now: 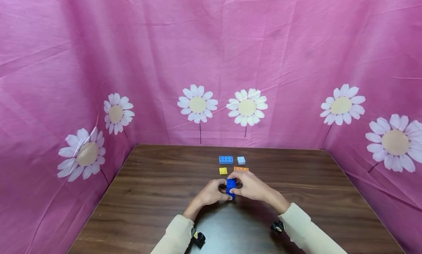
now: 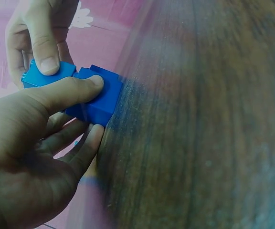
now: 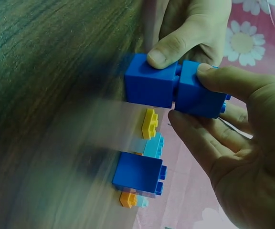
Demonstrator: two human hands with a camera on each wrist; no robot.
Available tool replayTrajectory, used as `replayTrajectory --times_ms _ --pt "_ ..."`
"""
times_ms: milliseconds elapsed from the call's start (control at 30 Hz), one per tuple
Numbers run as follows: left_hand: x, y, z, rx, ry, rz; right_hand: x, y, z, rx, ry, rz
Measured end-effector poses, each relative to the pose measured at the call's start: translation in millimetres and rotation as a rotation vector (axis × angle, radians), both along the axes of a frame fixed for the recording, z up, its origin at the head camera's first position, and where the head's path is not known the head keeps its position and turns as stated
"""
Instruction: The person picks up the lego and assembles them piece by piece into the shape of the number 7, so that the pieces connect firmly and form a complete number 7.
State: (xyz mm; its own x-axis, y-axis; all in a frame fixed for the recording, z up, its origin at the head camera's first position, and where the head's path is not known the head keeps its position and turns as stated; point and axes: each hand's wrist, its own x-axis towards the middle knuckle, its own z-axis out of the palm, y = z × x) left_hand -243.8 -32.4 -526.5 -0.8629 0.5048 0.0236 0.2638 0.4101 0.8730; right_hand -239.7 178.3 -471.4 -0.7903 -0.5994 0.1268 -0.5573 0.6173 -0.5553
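Note:
Near the middle of the table two dark blue toy building bricks meet one above the other. My left hand [image 1: 210,193] pinches the lower brick [image 3: 149,90] between thumb and fingers, close to the tabletop. The upper brick [image 3: 195,101] is in the grip of my right hand [image 1: 253,186], its thumb on one side and fingers on the other. A narrow gap with studs shows between the two bricks in the right wrist view. That view also has another dark blue brick [image 3: 137,172] standing on the table past them; in the head view it is hidden.
Behind the hands lie a light blue long brick [image 1: 225,159], a pale blue small brick [image 1: 241,160], a yellow brick [image 1: 223,171] and an orange brick [image 1: 241,168], partly covered by the right hand. A pink flowered cloth [image 1: 224,56] hangs around the wooden table [image 1: 148,184].

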Motion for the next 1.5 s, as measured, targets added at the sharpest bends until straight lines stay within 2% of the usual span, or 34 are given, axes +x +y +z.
replayTrajectory --times_ms 167,500,1000,1500 --pt "-1.0 -0.6 -1.3 0.017 -0.009 -0.003 2.0 -1.6 -2.1 -0.01 -0.04 -0.019" --pt "-1.8 -0.3 -2.9 0.002 -0.001 0.006 4.6 -3.8 -1.6 0.024 0.043 -0.02" --pt "-2.1 -0.3 -2.9 -0.004 0.012 0.008 5.3 -2.2 -5.9 0.013 0.094 -0.011" --pt "-2.0 -1.2 -1.6 -0.004 -0.006 0.002 4.0 -1.1 -7.6 0.007 0.076 -0.031"
